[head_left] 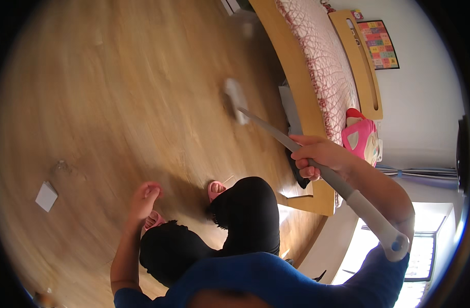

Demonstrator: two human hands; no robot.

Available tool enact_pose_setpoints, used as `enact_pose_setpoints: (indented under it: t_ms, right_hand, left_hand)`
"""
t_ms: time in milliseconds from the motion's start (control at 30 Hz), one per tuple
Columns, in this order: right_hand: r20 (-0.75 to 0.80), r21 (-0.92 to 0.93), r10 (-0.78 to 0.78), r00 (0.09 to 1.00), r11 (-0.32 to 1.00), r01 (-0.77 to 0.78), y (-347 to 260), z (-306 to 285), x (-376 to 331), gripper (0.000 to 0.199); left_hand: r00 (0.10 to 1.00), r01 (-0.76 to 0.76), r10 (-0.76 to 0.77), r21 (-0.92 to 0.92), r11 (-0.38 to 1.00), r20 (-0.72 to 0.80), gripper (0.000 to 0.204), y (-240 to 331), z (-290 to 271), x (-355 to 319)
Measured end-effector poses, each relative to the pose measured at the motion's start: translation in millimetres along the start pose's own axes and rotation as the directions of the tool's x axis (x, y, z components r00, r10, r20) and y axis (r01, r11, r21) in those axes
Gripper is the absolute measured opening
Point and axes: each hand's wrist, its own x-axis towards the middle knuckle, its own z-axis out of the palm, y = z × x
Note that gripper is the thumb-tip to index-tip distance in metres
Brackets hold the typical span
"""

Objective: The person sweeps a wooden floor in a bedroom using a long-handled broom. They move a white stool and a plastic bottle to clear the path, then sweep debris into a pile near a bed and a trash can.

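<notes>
One hand does the holding: my right hand [317,156] has its grip wrapped tight round the mop handle [343,187], about midway along it. From there the handle's long axis runs up and left to the blurred mop head [236,100] on the floor [117,102], just beside the bed [296,66]; its capped end points back toward my right shoulder. My left hand [145,197] hangs empty, fingers loosely curled, near my slippers [215,189], well apart from the handle.
</notes>
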Motion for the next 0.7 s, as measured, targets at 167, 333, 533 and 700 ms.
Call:
enact_pose_setpoints:
  t_ms: [167,333,533,700]
  right_hand:
    - [0.012,0.08,-0.068,0.998,0.995,0.067,3,-40,-29,0.057]
    - [-0.163,0.146,-0.135,0.977,0.976,0.159,13,-73,-9,0.034]
    - [-0.133,-0.004,0.067,0.989,0.998,-0.068,11,-154,154,0.027]
    - [-0.109,-0.166,-0.128,0.986,0.98,0.109,17,-60,144,0.023]
  left_hand:
    - [0.981,-0.193,0.187,0.161,0.968,0.051,0.019,59,41,-36]
    - [0.909,-0.39,0.38,0.672,0.63,0.172,0.025,109,63,-93]
    - [0.854,-0.513,0.343,0.749,0.42,0.392,0.027,111,100,-111]
    - [0.861,-0.472,0.366,0.821,0.322,0.352,0.027,112,97,-108]
